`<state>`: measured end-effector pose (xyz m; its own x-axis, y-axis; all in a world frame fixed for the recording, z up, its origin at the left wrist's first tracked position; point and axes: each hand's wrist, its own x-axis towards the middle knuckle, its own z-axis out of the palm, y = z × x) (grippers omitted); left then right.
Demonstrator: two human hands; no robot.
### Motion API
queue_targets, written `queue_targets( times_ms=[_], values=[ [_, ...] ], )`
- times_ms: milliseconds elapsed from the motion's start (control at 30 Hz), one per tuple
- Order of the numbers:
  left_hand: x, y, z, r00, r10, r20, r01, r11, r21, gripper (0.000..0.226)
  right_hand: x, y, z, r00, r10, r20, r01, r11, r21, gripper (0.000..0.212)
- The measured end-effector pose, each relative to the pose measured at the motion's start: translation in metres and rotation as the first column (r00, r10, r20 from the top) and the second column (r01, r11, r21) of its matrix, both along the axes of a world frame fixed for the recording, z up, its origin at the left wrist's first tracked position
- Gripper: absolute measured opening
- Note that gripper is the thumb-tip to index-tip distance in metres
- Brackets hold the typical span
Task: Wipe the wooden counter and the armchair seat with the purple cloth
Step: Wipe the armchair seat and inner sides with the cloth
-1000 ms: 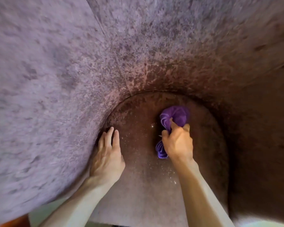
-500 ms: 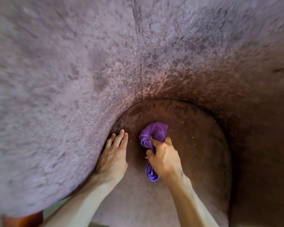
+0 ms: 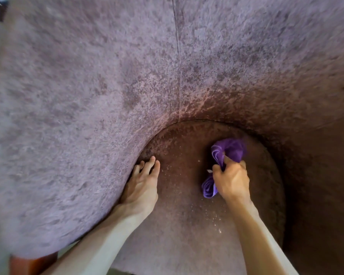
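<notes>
The armchair seat [image 3: 187, 225] is a rounded, mauve velvet cushion low in the view, dotted with pale crumbs. My right hand [image 3: 231, 179] is shut on the bunched purple cloth [image 3: 229, 149] and presses it onto the back right part of the seat. One end of the cloth pokes out above my fingers and another below my palm. My left hand [image 3: 141, 187] lies flat with fingers apart at the seat's left edge, against the inner side of the armrest. The wooden counter is not in view.
The chair's tall velvet back and left armrest [image 3: 77, 116] fill most of the view, with a seam [image 3: 178, 56] down the back. The right armrest [image 3: 322, 175] is in shadow. A reddish wooden leg [image 3: 32, 262] shows at the bottom left.
My right hand has swept the cloth from near my left hand to the right and back across the seat. My left hand stays braced at the left edge.
</notes>
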<state>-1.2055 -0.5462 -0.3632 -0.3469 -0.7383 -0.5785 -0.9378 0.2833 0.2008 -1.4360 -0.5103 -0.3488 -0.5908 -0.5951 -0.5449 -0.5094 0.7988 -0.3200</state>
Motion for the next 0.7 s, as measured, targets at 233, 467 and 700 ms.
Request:
queue_targets(
  times_ms=[233, 467, 700],
  values=[
    [-0.001, -0.005, 0.002, 1.000, 0.018, -0.018, -0.018, 1.000, 0.005, 0.083, 0.013, -0.001, 0.001, 0.997, 0.055, 0.056, -0.053, 0.998, -0.040, 0.030],
    [-0.002, -0.004, 0.003, 0.999, 0.039, -0.015, -0.039, 0.999, -0.011, 0.080, 0.050, 0.004, 0.006, 0.942, 0.279, 0.187, -0.280, 0.960, -0.020, 0.034],
    [0.006, 0.006, 0.004, 0.983, 0.130, -0.126, -0.131, 0.991, 0.005, 0.081, 0.069, -0.038, 0.000, 0.993, 0.087, 0.077, -0.074, 0.985, -0.154, 0.027]
  ],
)
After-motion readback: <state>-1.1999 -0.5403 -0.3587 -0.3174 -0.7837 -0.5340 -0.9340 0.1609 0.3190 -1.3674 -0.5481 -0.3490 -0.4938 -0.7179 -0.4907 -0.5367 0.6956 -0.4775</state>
